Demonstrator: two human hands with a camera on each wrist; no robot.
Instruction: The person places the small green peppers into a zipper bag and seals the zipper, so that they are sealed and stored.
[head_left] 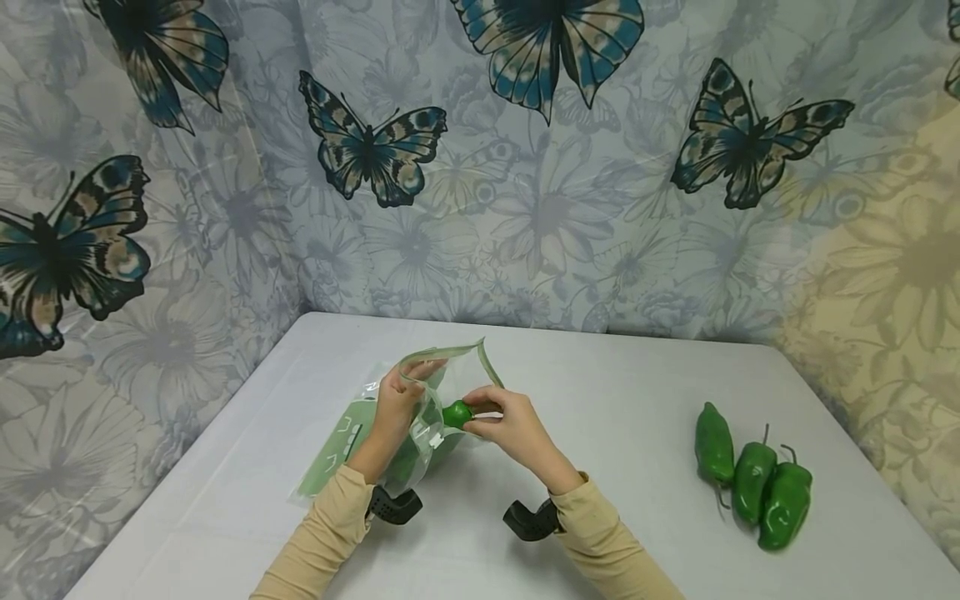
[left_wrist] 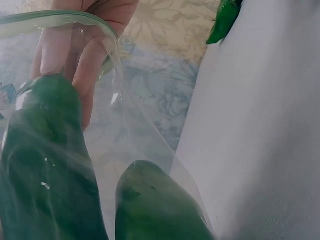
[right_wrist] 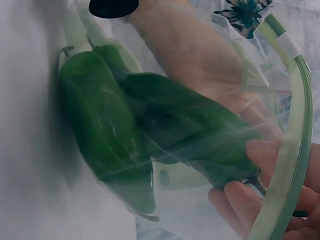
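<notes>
A clear zip bag (head_left: 431, 454) with a green zip strip stands open-mouthed in the middle of the table. My left hand (head_left: 397, 404) grips it by the left side of its mouth. My right hand (head_left: 513, 421) reaches into the mouth and pinches a green pepper (head_left: 457, 414) near its stem end. In the right wrist view, that pepper (right_wrist: 195, 125) slants inside the bag, and another green pepper (right_wrist: 102, 115) lies beside it. Through the plastic, the left wrist view shows the held pepper (left_wrist: 50, 155) under the right fingers and a second pepper tip (left_wrist: 155, 205).
Three loose green peppers (head_left: 753, 479) lie together on the right of the white table (head_left: 615, 433). A flat pack with a green label (head_left: 333, 454) lies left of the bag, partly under the left arm. A butterfly-print cloth (head_left: 555, 242) hangs behind the table.
</notes>
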